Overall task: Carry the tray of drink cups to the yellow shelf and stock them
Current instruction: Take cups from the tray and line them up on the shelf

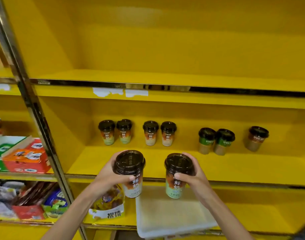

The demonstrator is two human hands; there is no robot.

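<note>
My left hand (112, 175) grips a drink cup (131, 172) with a dark lid and an orange-and-green label. My right hand (191, 172) grips a second, matching cup (176, 175). Both cups hang upright in front of the middle board of the yellow shelf (234, 167). At the back of that board stand several more cups: two pairs with the same label (115, 131) (159, 133), two green-banded ones (215, 141) and a single brown one (256, 138). The white tray (174, 213) lies on the board below, under my hands, with nothing in it.
A metal upright (42, 122) divides this bay from the left one, which holds red and green snack boxes (23, 156) and bagged goods (27, 198). A snack carton (108, 205) sits left of the tray. The upper board (165, 77) holds nothing.
</note>
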